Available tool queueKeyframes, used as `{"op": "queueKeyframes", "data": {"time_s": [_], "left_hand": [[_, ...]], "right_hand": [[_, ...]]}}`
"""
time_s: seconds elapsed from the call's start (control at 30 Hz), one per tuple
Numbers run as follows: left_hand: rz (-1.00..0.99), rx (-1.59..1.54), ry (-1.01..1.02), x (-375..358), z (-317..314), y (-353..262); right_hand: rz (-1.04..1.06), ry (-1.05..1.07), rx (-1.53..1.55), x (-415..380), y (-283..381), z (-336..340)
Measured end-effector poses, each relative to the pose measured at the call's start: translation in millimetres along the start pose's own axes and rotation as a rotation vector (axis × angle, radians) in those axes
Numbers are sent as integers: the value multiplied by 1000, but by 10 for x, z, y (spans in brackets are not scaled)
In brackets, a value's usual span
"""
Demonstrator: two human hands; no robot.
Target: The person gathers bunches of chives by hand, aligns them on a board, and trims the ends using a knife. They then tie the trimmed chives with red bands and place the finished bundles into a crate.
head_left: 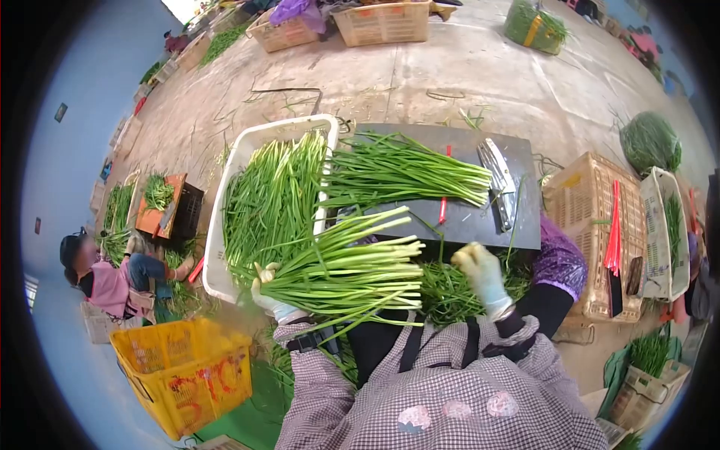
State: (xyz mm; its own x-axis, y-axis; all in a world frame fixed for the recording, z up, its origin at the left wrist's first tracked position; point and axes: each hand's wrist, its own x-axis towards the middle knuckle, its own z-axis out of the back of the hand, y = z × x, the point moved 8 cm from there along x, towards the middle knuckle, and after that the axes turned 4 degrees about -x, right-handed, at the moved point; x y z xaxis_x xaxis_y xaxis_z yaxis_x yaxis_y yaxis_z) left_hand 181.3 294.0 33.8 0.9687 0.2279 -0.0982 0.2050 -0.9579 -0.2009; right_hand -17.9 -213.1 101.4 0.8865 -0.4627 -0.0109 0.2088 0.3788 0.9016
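Observation:
My left hand (271,291), in a pale glove, is closed around a bunch of green stalks (352,274) whose pale ends point right. My right hand (481,276), also gloved, is raised over loose greens (442,291) near my lap; its fingers are curled and whether they hold anything is too small to tell. On the dark board (420,217) in front of me lies another bunch (409,169) across a red strip (443,210). A knife (501,176) with a bright blade lies at the board's right. Left of the board, a white crate (214,247) holds many stalks.
A yellow crate (187,375) stands at lower left, near a seated person (109,277) beside a small orange board (161,217). A tan crate (592,202) at right bears red strips (615,232). More crates (382,26) stand at the back.

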Motion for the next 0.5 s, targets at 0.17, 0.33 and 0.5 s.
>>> {"op": "queueKeyframes", "data": {"time_s": [0.17, 0.33, 0.5], "left_hand": [[13, 25, -120, -231, -304, 252], [18, 114, -134, -323, -415, 270], [196, 146, -51, -275, -320, 198]], "right_hand": [[-37, 140, -728, 94, -853, 69], [-32, 133, -451, 218, -705, -725], [364, 816, -364, -574, -914, -1530]]}}
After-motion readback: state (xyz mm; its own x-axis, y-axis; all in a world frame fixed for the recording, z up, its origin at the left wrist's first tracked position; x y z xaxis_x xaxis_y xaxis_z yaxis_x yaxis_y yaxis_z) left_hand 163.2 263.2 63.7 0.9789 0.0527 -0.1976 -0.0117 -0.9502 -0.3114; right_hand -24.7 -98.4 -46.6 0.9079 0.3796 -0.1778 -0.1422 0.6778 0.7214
